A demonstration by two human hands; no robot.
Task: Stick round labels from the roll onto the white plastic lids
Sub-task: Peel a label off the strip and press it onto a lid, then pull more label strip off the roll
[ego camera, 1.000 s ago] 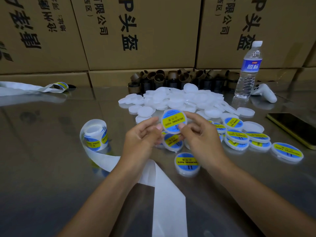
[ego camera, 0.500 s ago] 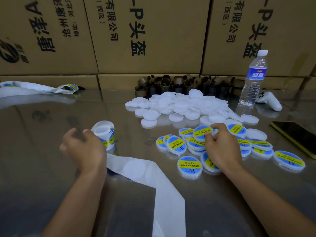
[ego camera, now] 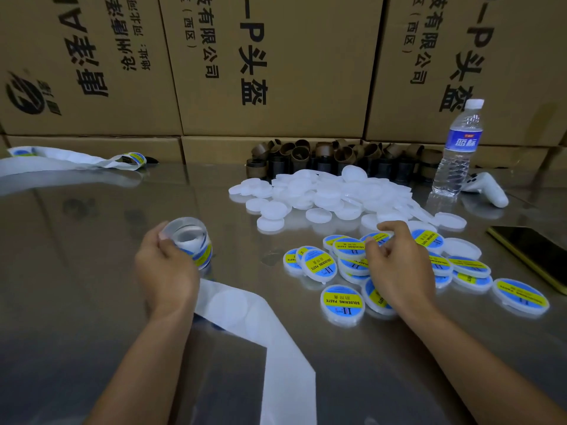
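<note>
While your left hand (ego camera: 165, 271) curls round the white roll of blue-and-yellow round labels (ego camera: 191, 245), its white backing strip (ego camera: 245, 314) trails toward you across the glossy grey table (ego camera: 92, 240). Your right hand (ego camera: 399, 268) sits, fingers bent, over the labelled white plastic lids (ego camera: 342, 302); whether it pinches one is unclear. Unlabelled white lids (ego camera: 325, 194) lie heaped beyond.

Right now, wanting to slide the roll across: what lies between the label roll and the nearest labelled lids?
Nothing: the head view shows only bare shiny table between the label roll, held by the left hand, and the labelled lids.
</note>
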